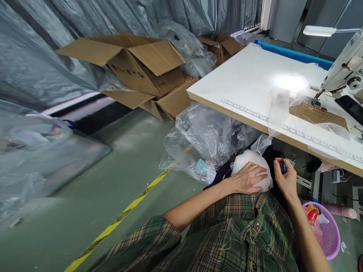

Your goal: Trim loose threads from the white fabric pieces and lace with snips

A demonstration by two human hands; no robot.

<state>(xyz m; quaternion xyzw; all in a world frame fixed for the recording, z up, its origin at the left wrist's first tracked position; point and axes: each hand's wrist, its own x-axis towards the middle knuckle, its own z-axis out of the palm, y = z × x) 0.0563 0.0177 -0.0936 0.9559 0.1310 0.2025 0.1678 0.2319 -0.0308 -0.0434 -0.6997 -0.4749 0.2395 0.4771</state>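
Observation:
My left hand (pixel 246 179) lies flat with fingers spread on a bundle of white sheer fabric (pixel 249 160) resting in my lap. Beside it, my right hand (pixel 285 177) is closed round a small dark, blue-handled thread snip (pixel 283 164). A strip of the same white fabric (pixel 278 109) hangs over the front edge of the white sewing table (pixel 244 79), running toward the sewing machine (pixel 344 68) at the right. Dark cloth (pixel 217 177) shows under the bundle.
Clear plastic bags (pixel 204 143) lie on the green floor under the table. Open cardboard boxes (pixel 141 68) stand against a plastic-sheeted wall. A yellow tape line (pixel 127 211) crosses the floor. A pink basket (pixel 326 230) with scraps sits at my right.

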